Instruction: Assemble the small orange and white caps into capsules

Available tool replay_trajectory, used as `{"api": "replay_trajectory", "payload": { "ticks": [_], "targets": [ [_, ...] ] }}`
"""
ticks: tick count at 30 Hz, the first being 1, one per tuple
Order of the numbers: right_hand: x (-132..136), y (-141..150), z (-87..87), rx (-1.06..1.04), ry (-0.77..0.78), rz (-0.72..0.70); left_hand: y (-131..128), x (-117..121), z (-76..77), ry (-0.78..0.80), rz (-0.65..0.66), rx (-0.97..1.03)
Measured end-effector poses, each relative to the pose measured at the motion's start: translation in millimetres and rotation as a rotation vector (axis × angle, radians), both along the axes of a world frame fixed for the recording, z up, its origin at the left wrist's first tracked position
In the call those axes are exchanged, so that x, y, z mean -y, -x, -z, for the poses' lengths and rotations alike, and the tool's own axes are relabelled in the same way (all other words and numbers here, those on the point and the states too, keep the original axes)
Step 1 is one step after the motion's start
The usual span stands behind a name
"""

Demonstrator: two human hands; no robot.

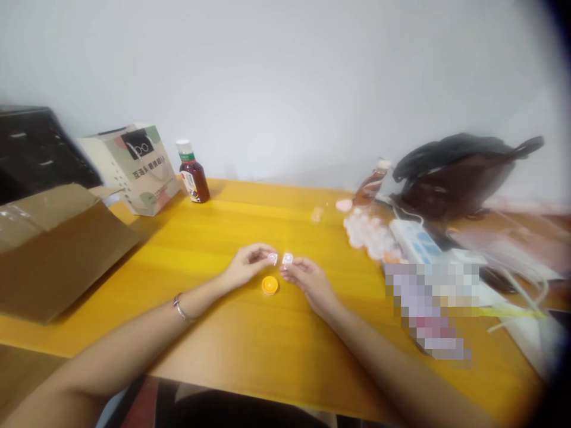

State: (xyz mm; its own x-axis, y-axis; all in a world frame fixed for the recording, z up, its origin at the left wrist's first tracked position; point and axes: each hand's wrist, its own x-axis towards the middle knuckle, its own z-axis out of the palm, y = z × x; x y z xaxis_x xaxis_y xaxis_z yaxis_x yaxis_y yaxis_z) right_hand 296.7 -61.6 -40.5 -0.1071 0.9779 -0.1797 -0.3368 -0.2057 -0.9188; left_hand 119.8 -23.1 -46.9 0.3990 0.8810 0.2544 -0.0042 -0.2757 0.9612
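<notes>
My left hand (247, 264) pinches a small white piece (272, 258) between its fingertips above the yellow table (250, 333). My right hand (307, 279) pinches a second small white piece (287, 258) right beside the first; the two pieces nearly touch. A small orange cap (269, 286) lies on the table just below both hands. A bracelet sits on my left wrist.
An open cardboard box (53, 249) stands at the left, a paper bag (138, 166) and a dark bottle (193, 172) behind it. At the right lie a tipped bottle (370, 184), pale blister packs (368, 235), a power strip (414, 241), a dark bag (459, 172) and cables.
</notes>
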Motion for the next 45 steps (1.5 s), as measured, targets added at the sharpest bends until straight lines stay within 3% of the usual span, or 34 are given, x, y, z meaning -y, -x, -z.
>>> {"api": "replay_trajectory", "payload": {
  "ticks": [14, 27, 36, 40, 45],
  "targets": [
    [1.6, 2.1, 1.1, 0.116, -0.066, -0.120, -5.9, 11.7, -1.4, -0.295, -0.037, -0.109],
    [2.7, 3.1, -2.1, 0.132, -0.094, -0.106, -6.1, 15.0, -8.6, -0.548, -0.069, -0.214],
    [3.3, 3.1, -3.1, 0.085, -0.037, -0.102, -8.0, 15.3, -11.0, -0.508, -0.123, -0.171],
    [4.3, 2.2, -5.8, 0.065, -0.016, -0.107, -7.6, 17.9, -14.2, -0.534, -0.058, -0.154],
    [3.7, 2.9, -3.7, 0.090, -0.039, -0.097, -9.9, 16.4, -14.3, -0.195, -0.070, -0.065]
  ]
}}
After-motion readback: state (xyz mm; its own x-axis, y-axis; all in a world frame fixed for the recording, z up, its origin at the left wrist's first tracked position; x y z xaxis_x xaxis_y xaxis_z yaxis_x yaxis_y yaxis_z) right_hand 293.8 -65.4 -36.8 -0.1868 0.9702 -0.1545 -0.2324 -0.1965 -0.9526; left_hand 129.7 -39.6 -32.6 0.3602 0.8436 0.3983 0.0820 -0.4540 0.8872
